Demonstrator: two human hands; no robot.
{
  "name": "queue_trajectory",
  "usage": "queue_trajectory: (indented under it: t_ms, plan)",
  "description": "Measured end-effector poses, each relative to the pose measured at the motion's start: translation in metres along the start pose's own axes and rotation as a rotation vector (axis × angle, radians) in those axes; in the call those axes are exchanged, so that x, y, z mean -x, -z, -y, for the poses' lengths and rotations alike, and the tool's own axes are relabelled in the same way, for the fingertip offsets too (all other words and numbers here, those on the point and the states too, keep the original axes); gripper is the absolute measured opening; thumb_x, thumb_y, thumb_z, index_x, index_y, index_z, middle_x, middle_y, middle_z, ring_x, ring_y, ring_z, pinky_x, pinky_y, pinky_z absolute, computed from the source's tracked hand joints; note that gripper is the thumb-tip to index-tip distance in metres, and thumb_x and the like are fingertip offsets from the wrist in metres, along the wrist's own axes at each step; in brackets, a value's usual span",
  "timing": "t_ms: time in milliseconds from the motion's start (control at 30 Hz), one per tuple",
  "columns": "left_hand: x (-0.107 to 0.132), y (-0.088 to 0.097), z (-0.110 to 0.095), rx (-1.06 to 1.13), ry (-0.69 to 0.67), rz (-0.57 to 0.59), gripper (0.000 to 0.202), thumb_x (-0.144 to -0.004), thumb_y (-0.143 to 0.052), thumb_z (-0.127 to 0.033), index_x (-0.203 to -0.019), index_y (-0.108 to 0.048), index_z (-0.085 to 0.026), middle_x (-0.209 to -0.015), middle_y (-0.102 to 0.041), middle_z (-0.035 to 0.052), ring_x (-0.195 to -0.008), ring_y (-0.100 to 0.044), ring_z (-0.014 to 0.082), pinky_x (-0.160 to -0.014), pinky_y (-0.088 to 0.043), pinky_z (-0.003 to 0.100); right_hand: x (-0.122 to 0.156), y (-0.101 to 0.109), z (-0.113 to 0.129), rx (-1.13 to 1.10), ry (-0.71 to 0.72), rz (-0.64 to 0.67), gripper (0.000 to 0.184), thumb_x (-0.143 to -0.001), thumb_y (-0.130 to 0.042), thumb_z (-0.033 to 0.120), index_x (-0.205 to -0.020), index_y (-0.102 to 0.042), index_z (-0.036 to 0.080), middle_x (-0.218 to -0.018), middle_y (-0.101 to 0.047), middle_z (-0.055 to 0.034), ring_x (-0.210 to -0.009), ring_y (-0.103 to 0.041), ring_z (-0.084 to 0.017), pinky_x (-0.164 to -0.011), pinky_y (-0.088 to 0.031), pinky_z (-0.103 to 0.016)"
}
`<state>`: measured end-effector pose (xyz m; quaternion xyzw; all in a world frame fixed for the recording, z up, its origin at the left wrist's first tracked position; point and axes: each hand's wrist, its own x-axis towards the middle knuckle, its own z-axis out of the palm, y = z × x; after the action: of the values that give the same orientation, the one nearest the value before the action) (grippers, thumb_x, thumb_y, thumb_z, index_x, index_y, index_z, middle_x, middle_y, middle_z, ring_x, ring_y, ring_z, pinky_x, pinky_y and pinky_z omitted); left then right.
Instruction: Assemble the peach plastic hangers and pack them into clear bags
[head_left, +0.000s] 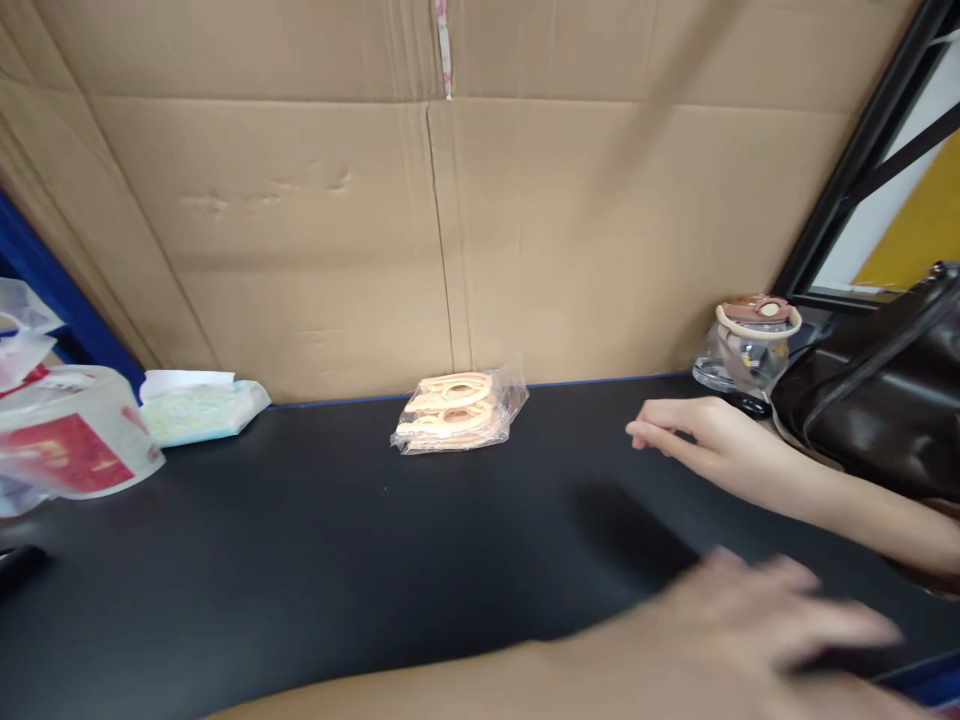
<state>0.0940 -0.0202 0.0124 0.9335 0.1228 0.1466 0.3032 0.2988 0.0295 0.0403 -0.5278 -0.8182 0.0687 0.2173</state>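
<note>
My left hand (780, 630) is smeared by motion low at the right, its arm crossing the bottom edge of the view. Its fingers look spread, and nothing shows in them. Over the table's right part, my right hand (690, 435) has thumb and fingertips brought together in a pinch, with no object visible there. A clear plastic bag (454, 412) of peach-coloured flat plastic pieces with rounded openings lies at the back middle of the table, apart from both hands. The black tabletop (300, 560) runs beneath everything.
At the left stand a white tub (82, 430) with a red label and a soft tissue pack (202, 408). A clear cup with a brown lid (757, 335) and a dark leather bag (877, 380) are at the right. A cardboard wall (315, 220) closes off the back.
</note>
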Motion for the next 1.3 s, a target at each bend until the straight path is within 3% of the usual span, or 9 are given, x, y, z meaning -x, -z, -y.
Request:
queue_trajectory:
  t_ms: [67,133,267,400,533,1033,1100,1167,1300]
  plan:
    - [0.036,0.022,0.016,-0.094,0.105,0.008,0.061,-0.089,-0.054,-0.014,-0.147,-0.04,-0.023,-0.159,-0.033,0.006,-0.147,-0.024,0.0306,-0.122,-0.019,0.053,0.008,-0.012,-0.01,-0.004,-0.016,-0.009,0.038,-0.102,-0.028,0.043,-0.096,-0.06,0.022,-0.094,-0.069,-0.005,-0.088,-0.065,-0.021,-0.08,-0.049,-0.037]
    - [0.071,0.041,0.037,-0.239,0.382,-0.048,0.059,-0.092,-0.04,-0.012,-0.151,-0.033,-0.016,-0.16,-0.027,0.0099,-0.149,-0.019,0.0302,-0.121,-0.018,0.056,0.009,-0.029,-0.009,0.0,0.019,0.028,0.036,-0.102,-0.032,0.041,-0.12,-0.055,0.021,-0.117,-0.066,-0.0083,-0.108,-0.063,-0.023,-0.094,-0.049,-0.04]
    - [0.116,0.063,0.072,-0.371,0.596,-0.108,0.058,-0.101,-0.035,-0.046,-0.15,-0.034,-0.015,-0.158,-0.026,0.0146,-0.147,-0.02,0.0322,-0.118,-0.024,0.057,-0.01,-0.064,0.023,0.056,0.117,0.239,0.059,-0.098,-0.037,0.056,-0.142,-0.049,0.018,-0.152,-0.043,-0.0115,-0.139,-0.04,-0.029,-0.115,-0.033,-0.05]
    - [0.123,0.065,0.082,-0.393,0.587,-0.114,0.064,-0.099,-0.035,-0.055,-0.151,-0.032,-0.017,-0.159,-0.024,0.0123,-0.148,-0.017,0.0302,-0.119,-0.02,0.057,-0.033,-0.087,0.053,-0.004,0.164,0.357,0.074,-0.098,-0.03,0.062,-0.152,-0.032,0.011,-0.161,-0.019,-0.0128,-0.149,-0.017,-0.032,-0.121,-0.017,-0.054]
    - [0.122,0.062,0.082,-0.415,0.597,-0.09,0.066,-0.1,-0.031,-0.057,-0.153,-0.027,-0.018,-0.161,-0.02,0.0104,-0.149,-0.015,0.0284,-0.12,-0.018,0.056,-0.04,-0.097,0.056,-0.031,0.166,0.363,0.073,-0.098,-0.029,0.063,-0.154,-0.026,0.015,-0.162,-0.013,-0.0094,-0.15,-0.011,-0.03,-0.121,-0.012,-0.054]
    - [0.129,0.071,0.077,-0.535,0.523,-0.041,0.054,-0.1,-0.04,-0.042,-0.146,-0.043,-0.014,-0.152,-0.041,0.0139,-0.138,-0.042,0.035,-0.113,-0.036,0.054,-0.036,-0.098,0.048,-0.032,0.202,0.328,0.063,-0.1,-0.033,0.057,-0.151,-0.035,0.021,-0.161,-0.021,-0.0084,-0.148,-0.02,-0.031,-0.119,-0.021,-0.058]
    - [0.128,0.072,0.079,-0.521,0.479,-0.141,0.042,-0.099,-0.043,-0.036,-0.136,-0.056,-0.019,-0.141,-0.057,0.011,-0.129,-0.053,0.0322,-0.112,-0.037,0.051,-0.036,-0.1,0.047,-0.026,0.221,0.293,0.061,-0.099,-0.037,0.055,-0.149,-0.04,0.021,-0.16,-0.027,-0.0098,-0.146,-0.026,-0.032,-0.117,-0.027,-0.057]
    - [0.127,0.075,0.083,-0.43,0.484,-0.386,0.032,-0.096,-0.047,-0.032,-0.122,-0.064,-0.024,-0.126,-0.066,0.0065,-0.12,-0.057,0.0276,-0.111,-0.036,0.046,-0.035,-0.102,0.046,-0.019,0.231,0.198,0.051,-0.099,-0.042,0.05,-0.139,-0.051,0.019,-0.151,-0.045,-0.0129,-0.137,-0.043,-0.032,-0.11,-0.038,-0.055]
    - [0.129,0.086,0.099,-0.191,0.661,-0.873,0.039,-0.092,-0.051,-0.036,-0.129,-0.052,-0.023,-0.138,-0.051,0.0083,-0.132,-0.041,0.0261,-0.116,-0.025,0.043,-0.033,-0.096,0.05,-0.031,0.334,-0.16,0.017,-0.099,-0.045,0.027,-0.104,-0.06,0.019,-0.105,-0.069,-0.01,-0.094,-0.064,-0.023,-0.087,-0.051,-0.043]
